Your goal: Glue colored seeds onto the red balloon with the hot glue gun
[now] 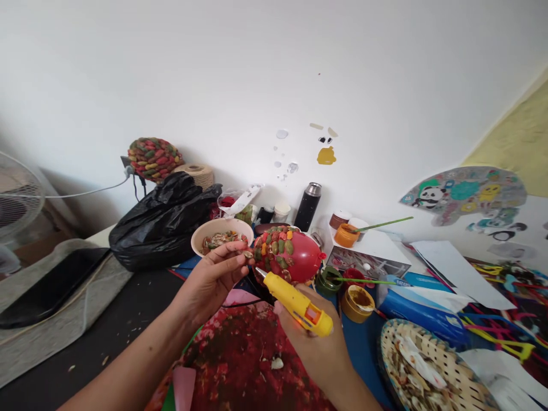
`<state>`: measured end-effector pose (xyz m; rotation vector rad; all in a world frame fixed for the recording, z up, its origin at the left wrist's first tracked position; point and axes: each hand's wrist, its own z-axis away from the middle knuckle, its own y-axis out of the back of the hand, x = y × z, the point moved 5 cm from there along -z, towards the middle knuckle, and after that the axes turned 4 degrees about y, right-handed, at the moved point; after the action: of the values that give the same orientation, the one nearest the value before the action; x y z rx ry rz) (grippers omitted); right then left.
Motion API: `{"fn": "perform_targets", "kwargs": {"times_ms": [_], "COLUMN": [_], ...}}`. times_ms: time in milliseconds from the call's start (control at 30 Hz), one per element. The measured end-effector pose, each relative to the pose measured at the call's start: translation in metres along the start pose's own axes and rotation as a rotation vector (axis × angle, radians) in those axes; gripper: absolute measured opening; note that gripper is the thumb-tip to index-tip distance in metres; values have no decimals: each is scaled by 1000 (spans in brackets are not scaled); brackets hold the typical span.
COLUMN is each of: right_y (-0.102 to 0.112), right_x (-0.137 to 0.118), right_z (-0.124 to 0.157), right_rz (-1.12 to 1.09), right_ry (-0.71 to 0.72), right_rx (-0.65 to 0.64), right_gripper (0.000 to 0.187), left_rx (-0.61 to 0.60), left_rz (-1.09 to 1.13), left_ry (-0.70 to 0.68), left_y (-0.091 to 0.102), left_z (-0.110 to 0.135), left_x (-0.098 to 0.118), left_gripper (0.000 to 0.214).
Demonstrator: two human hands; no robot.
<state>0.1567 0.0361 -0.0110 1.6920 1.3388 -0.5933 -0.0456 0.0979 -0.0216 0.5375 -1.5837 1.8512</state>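
My right hand [314, 334] is wrapped round a yellow hot glue gun [295, 299], its metal nozzle pointing up and left. Between the fingertips of my left hand [218, 271] is a small nut shell [248, 255], just left of the nozzle tip. Behind both hands lies a red balloon [306, 254] on its side, its knot to the right. Red, green, orange and brown shells cover its left part; the right end is bare. Beside my left hand stands a cream bowl [197, 240] with more coloured shells in it.
A black plastic bag [158, 222] and a shell-covered ball [154, 158] sit at the left. Open paint jars [358, 302], a black flask [308, 206], a blue packet [422, 311] and a woven basket [387, 348] of shells are to the right. Paint-stained red sheeting [240, 354] lies in front.
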Motion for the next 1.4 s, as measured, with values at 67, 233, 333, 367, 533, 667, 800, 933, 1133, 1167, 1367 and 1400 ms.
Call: {"fn": "perform_targets", "kwargs": {"times_ms": [67, 233, 333, 367, 533, 667, 800, 933, 1133, 1167, 1367, 1400], "right_y": [-1, 0, 0, 0, 1, 1, 1, 0, -5, -6, -9, -9], "right_x": [-1, -8, -6, -5, 3, 12, 21, 24, 26, 27, 27, 25], "right_z": [-2, -3, 0, 1, 5, 7, 9, 9, 11, 11, 9, 8], "right_rz": [-12, -36, -52, -62, -137, -157, -187, -207, -132, -136, -248, -260], "right_ry": [10, 35, 20, 15, -46, -130, -197, -209, -168, -172, -192, -190], "right_rx": [-9, -48, -42, -35, 11, 65, 149, 179, 175, 177, 213, 214], "right_gripper": [36, 34, 33, 34, 43, 48, 49, 48, 46, 46, 38, 36], "left_rx": [-34, -62, -80, -89, -154, -195, -232, -283, -357, -359, -338, -326], "left_rz": [-4, -39, -68, -75, -91, -146, -237, -323, -266, -255, -238, -239], "left_ry": [-10, 2, 25, 31, 32, 25, -19, -30, 1, 6, 34, 45], "left_y": [-2, -1, -1, -2, -3, -5, -11, -15, -19, -19, -19, -18], "left_z": [0, 0, 1, 1, 2, 5, 12, 19, 24, 24, 24, 24], "left_x": [0, -2, -3, -4, -7, -10, -12, -21, -38, -39, -42, -42], "left_gripper": [30, 31, 30, 30, 31, 35, 33, 30, 32, 33, 40, 40]}}
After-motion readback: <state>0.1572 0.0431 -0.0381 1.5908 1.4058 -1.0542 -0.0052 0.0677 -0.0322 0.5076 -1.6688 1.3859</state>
